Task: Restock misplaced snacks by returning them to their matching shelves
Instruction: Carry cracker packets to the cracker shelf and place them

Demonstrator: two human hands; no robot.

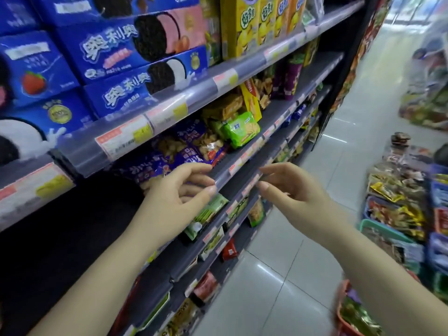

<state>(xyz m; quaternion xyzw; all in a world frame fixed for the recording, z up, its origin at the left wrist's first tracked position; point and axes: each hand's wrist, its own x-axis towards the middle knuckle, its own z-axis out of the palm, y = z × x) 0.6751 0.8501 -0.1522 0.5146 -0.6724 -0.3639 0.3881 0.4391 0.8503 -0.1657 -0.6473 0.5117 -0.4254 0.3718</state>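
Reaching with both palms empty, my left hand [177, 190] and right hand [291, 187] spread loose-fingered; glossy purple snack bags [184, 144] lie crinkled at 12 o'clock of my left.

A glossy white tiled floor [286, 251] runs from 5 o'clock up toward 1 o'clock, with light streaks reflected on it. At 2 o'clock a blurred figure [426, 66] stands far down the aisle. At the 1 o'clock corner a bright doorway or window [417, 10] glows, too washed out to read. Price tags [123, 139], pink and yellow, sit in the clear rail at 9 o'clock; their print is too blurred to make out.
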